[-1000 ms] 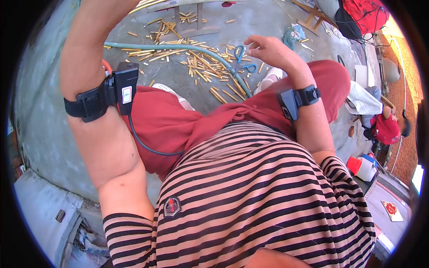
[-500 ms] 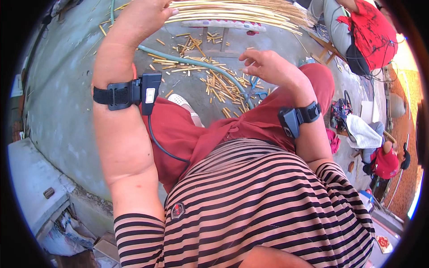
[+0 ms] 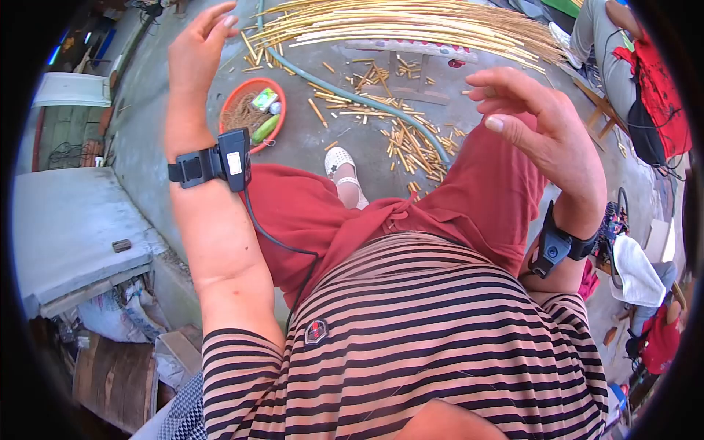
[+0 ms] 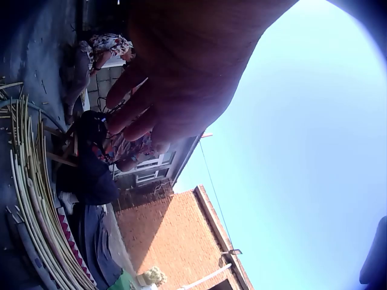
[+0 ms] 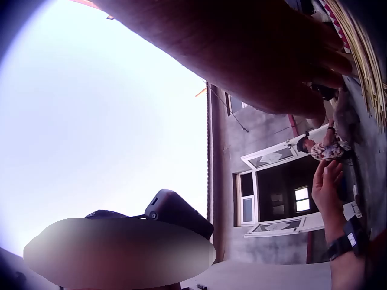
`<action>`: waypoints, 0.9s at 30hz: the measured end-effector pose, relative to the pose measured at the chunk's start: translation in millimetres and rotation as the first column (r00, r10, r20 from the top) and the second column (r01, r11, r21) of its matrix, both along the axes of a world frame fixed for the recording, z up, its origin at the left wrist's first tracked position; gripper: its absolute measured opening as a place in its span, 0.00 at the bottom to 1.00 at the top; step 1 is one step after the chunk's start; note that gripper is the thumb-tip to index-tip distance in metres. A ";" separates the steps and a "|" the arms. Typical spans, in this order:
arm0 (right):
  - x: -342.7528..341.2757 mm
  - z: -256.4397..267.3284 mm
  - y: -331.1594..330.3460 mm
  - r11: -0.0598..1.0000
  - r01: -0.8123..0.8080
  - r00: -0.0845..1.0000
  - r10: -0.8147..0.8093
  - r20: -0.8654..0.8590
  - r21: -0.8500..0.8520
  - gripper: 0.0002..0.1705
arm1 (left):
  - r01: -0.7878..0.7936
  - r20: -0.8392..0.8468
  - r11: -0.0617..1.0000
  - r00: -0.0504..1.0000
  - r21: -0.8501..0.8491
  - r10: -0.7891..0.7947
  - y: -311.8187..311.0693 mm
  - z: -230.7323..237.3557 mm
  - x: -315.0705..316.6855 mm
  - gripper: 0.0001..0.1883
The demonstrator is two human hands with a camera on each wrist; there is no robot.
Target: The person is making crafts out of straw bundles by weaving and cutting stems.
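My left hand (image 3: 199,55) is raised at the upper left in the head view, fingers lightly bent, with nothing in it. Its palm side and loose fingers fill the top of the left wrist view. The right hand (image 3: 539,136) hovers above my right thigh, fingers loosely curved and thumb apart, also holding nothing. Beyond both hands lies a long bundle of pale stalks (image 3: 411,22) with brushy ends at the right, on a low bench (image 3: 411,50). Many short cut stalk pieces (image 3: 411,147) are scattered on the ground in front of my feet.
An orange basket (image 3: 227,110) with fibre, a green item and small packs stands below the left hand. A green hose (image 3: 352,95) crosses the ground. Another person in red (image 3: 660,88) sits at the right, and a pale slab (image 3: 88,227) lies at the left.
The head view has shifted, bringing in the orange basket and more of the stalk bundle. The right hand has risen closer to the camera. The left hand now shows whole, away from the stalks.
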State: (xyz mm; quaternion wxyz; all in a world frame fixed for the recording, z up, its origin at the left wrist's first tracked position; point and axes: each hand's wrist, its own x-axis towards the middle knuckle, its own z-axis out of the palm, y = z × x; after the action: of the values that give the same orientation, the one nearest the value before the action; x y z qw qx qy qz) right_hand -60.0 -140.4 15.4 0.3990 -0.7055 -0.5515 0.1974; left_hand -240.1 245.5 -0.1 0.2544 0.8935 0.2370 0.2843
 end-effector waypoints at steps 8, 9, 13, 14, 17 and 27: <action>-5.2 -17.8 -54.2 0.988 0.049 0.998 -0.054 -0.034 -0.144 0.18 | -0.098 -0.071 0.993 0.993 -0.071 0.093 -51.9 31.6 -69.6 0.12; -8.0 -20.3 -60.0 0.991 0.037 0.997 -0.045 -0.061 -0.131 0.18 | -0.081 -0.103 0.996 0.992 -0.032 0.077 -56.6 39.7 -76.4 0.13; -17.9 -16.8 -77.8 0.990 0.052 0.998 -0.057 -0.035 -0.135 0.18 | -0.073 -0.146 0.995 0.987 -0.062 0.063 -66.1 42.6 -102.5 0.13; -21.2 -16.5 -81.6 0.988 0.068 0.997 -0.071 -0.017 -0.137 0.18 | -0.067 -0.156 0.996 0.986 -0.065 0.056 -66.9 40.0 -107.0 0.13; -30.2 -14.0 -83.3 0.981 0.105 0.995 -0.104 0.015 -0.161 0.18 | -0.085 -0.169 0.987 0.984 -0.135 0.062 -64.2 29.0 -110.6 0.13; -49.4 1.2 -2.1 0.958 -0.011 0.991 0.049 0.123 -0.288 0.19 | 0.253 0.016 0.901 0.964 -0.353 -0.265 -33.5 10.1 -17.6 0.14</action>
State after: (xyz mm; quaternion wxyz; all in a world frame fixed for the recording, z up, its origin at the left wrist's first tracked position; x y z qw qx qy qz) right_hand -109.3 -142.5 16.6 0.2532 -0.7586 -0.5523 0.2352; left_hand -257.7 212.0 10.0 0.4419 0.8614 0.1672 0.1866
